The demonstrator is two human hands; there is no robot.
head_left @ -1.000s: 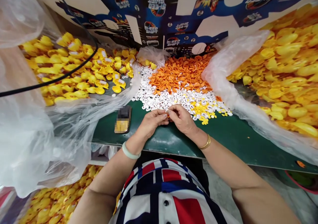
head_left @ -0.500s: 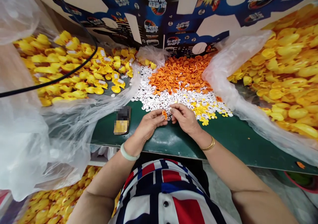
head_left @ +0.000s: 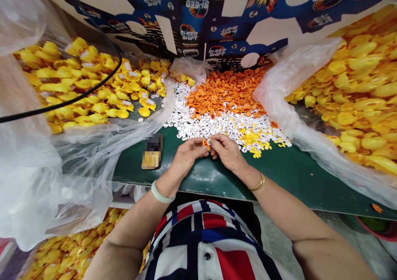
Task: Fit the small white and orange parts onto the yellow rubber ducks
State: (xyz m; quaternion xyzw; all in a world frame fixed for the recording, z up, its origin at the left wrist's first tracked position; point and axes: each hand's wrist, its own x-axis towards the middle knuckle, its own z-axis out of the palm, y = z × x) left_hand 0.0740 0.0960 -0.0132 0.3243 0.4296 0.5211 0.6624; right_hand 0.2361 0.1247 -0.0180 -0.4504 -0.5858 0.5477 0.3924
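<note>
Beside the white pile [head_left: 195, 129], the left hand [head_left: 187, 151] pinches an orange piece [head_left: 205, 144], seemingly to steady it against the white bit [head_left: 209, 141] the right hand [head_left: 228, 151] pinches.

- Two hands: left hand [head_left: 187, 152] and right hand [head_left: 228, 152], central
- One orange piece [head_left: 205, 143] between them
- One orange heap [head_left: 228, 90] at one o'clock (pieces too many to count)
- Three yellow heaps [head_left: 362, 81] at three, eight and ten o'clock
- One phone-like item [head_left: 151, 151] at eight o'clock
- One stray orange bit [head_left: 377, 208] at four o'clock
</note>
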